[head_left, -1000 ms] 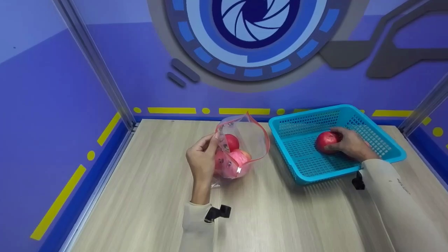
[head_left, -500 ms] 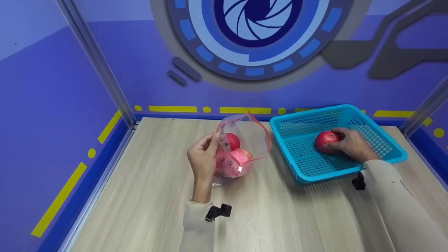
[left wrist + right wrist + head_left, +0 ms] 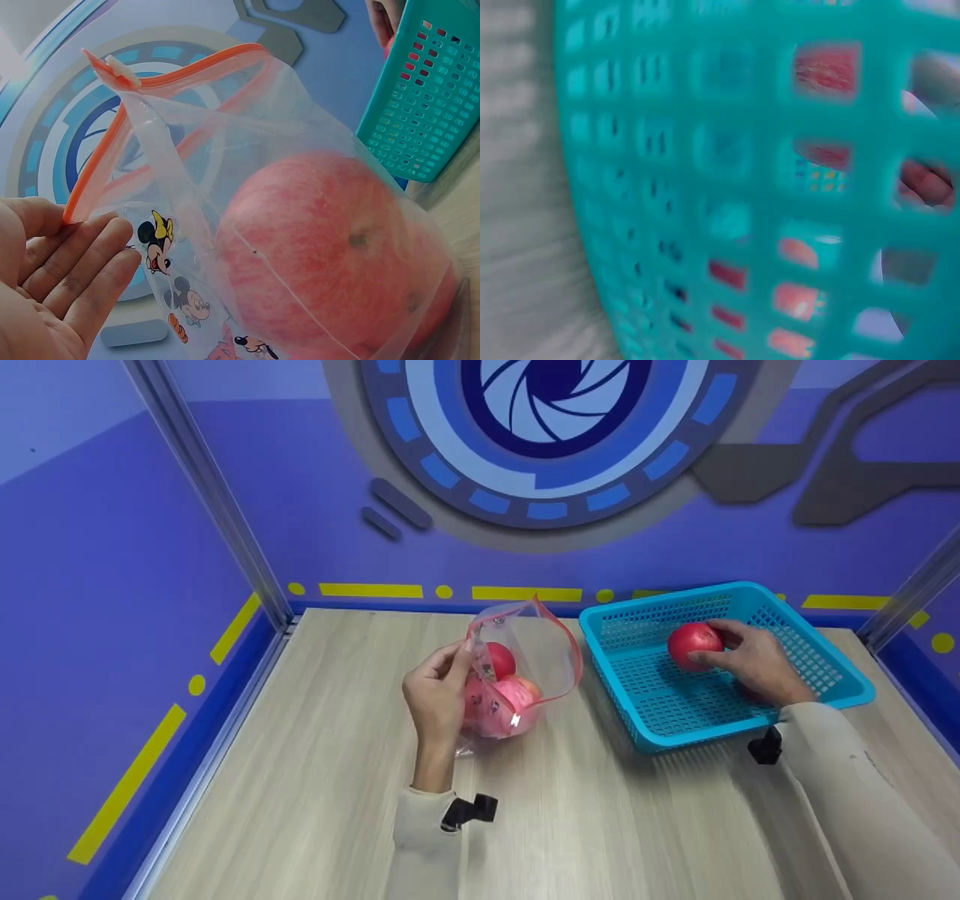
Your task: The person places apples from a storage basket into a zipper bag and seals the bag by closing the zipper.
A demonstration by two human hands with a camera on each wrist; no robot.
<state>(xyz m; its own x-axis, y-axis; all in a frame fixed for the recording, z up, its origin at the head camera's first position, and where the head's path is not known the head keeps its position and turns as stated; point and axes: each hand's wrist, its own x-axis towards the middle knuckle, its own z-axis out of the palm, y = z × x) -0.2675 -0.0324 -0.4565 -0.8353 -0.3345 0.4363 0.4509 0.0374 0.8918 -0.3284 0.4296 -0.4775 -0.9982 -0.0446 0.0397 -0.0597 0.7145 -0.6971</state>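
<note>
The right hand (image 3: 757, 664) curls its fingers round a red apple (image 3: 694, 645), firm, smooth and likely weighty, inside the teal mesh basket (image 3: 645, 712). The left hand (image 3: 435, 701) pinches the rim of a thin, floppy zip bag (image 3: 540, 649) holding more apples on the worktop (image 3: 315, 780).

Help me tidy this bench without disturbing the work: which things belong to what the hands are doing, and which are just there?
In use:
- red apple, gripped by the right hand
- turquoise basket
- zip bag of apples, its rim pinched by the left hand

Just there:
- wooden table
- purple wall
</note>
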